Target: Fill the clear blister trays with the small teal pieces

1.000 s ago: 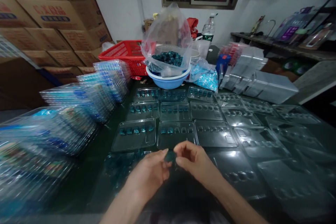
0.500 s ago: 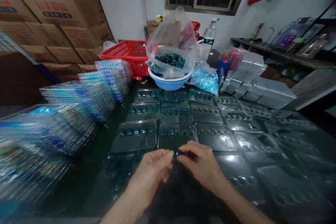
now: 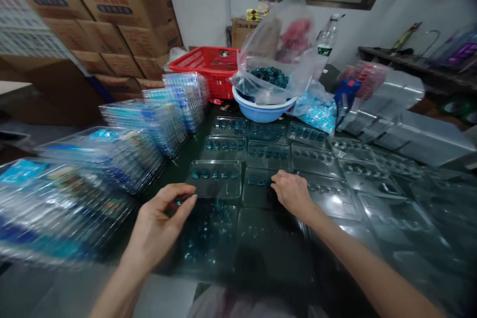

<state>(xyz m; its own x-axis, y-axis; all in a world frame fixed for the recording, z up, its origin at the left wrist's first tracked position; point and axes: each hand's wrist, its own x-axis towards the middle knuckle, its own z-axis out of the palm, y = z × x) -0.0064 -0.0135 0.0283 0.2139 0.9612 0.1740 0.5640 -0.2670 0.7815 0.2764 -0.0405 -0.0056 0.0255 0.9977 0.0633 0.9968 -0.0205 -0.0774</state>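
My right hand reaches over a clear plastic tray, its fingertips pinched at the row of wells. Teal glossy pieces sit in the left wells of that tray; whatever the fingertips hold is hidden. My left hand hovers left of a loose spread of teal pieces, thumb and forefinger nearly together and the other fingers curled. A dark teal glint shows inside the curl, too small to name. Just beyond it lies a clear tray with a row of teal pieces.
Stacks of clear packs line the left. Behind the tray rows stand a blue basin with bagged teal pieces, a red basket and a bag of light-blue wrapped items. Clear boxes sit at right; cartons rise behind.
My hands have moved apart from their meeting point in front of the trays. The right went forward onto the tray; the left drew away to the left. The whole view has shifted rightward.
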